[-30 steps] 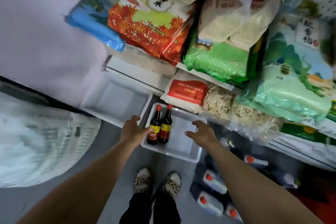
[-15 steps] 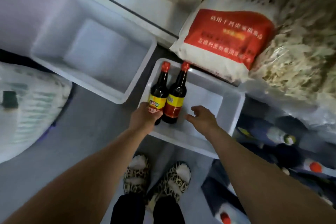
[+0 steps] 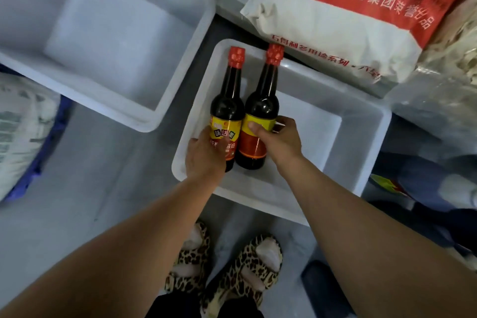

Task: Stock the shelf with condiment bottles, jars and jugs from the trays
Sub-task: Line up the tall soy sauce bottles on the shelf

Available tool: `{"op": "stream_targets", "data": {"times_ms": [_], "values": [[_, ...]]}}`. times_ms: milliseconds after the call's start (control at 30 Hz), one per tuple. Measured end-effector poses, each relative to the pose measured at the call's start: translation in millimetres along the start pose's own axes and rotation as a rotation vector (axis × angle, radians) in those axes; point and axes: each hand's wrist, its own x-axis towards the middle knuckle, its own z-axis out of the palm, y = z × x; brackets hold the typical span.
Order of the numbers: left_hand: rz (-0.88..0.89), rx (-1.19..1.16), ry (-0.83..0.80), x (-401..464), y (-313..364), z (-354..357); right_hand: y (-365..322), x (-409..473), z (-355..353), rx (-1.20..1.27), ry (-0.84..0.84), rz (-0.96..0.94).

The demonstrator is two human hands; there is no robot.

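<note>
Two dark sauce bottles with red caps stand side by side in a white tray [image 3: 361,142] on the floor. My left hand [image 3: 204,155] grips the lower body of the left bottle [image 3: 227,100], which has a yellow label. My right hand [image 3: 280,141] grips the right bottle [image 3: 262,106] over its yellow and red label, thumb across the front. Both bottle bases are still inside the tray.
A second white tray [image 3: 108,41] sits at the upper left. A red and white flour sack [image 3: 343,23] overhangs the trays from the shelf. Bagged goods lie at the left [image 3: 20,134] and right. My slippered feet [image 3: 224,268] stand just below the tray.
The view has dropped closer to the tray. My left hand has wrapped round the left bottle, and my right hand has moved left from the tray floor to grip the right bottle.
</note>
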Motion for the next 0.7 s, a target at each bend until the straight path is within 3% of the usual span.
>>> {"op": "stream_targets", "data": {"times_ms": [200, 300, 400, 533, 700], "values": [[-0.019, -0.127, -0.046, 14, -5, 11, 11, 21, -3, 0.002, 0.001, -0.035], [-0.006, -0.147, -0.078, 17, -10, 12, 28, 22, -22, 0.208, -0.04, 0.004], [0.012, -0.132, -0.105, 16, -15, 12, 40, 19, -37, 0.363, 0.048, 0.063], [0.009, -0.191, -0.119, 20, -16, 12, 50, 20, -34, 0.206, 0.036, -0.04], [-0.001, -0.259, -0.27, 31, -25, 11, 58, 24, -35, 0.04, -0.008, -0.155]]}}
